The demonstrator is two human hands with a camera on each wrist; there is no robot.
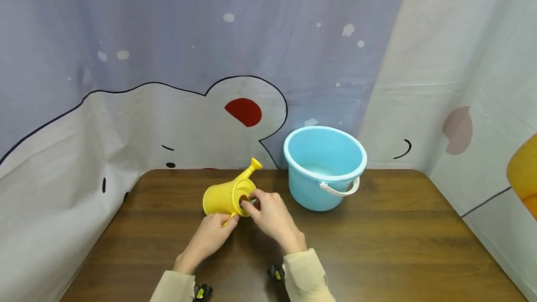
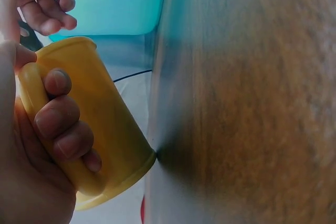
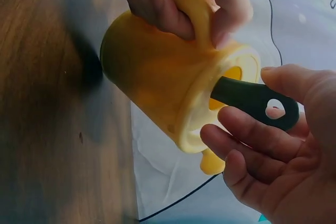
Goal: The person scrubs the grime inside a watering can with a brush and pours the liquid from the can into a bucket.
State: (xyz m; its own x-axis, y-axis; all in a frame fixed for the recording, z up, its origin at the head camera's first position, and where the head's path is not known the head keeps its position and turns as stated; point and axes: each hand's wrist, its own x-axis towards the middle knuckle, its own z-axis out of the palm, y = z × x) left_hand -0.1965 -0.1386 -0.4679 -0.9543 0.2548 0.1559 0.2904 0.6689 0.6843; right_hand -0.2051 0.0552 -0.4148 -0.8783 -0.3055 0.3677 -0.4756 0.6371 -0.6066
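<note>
A yellow watering can (image 1: 219, 198) is tilted on its side near the table's middle, its open top facing right and its spout pointing up and away. My left hand (image 1: 213, 236) grips the can's handle, with fingers (image 2: 64, 121) curled round it in the left wrist view. At the opening, my right hand (image 1: 273, 216) pinches a dark green tool handle (image 3: 252, 100) with a heart-shaped hole at its end. The handle's far part goes into the can, so the tool's other end is hidden. Thumb above and fingers below hold it in the right wrist view.
A light blue bucket (image 1: 299, 185) with a white carrying handle (image 1: 341, 193) stands at the back, right of the can. The brown wooden table (image 1: 390, 241) runs up to a printed curtain (image 1: 176, 120) behind, with more curtain at both sides.
</note>
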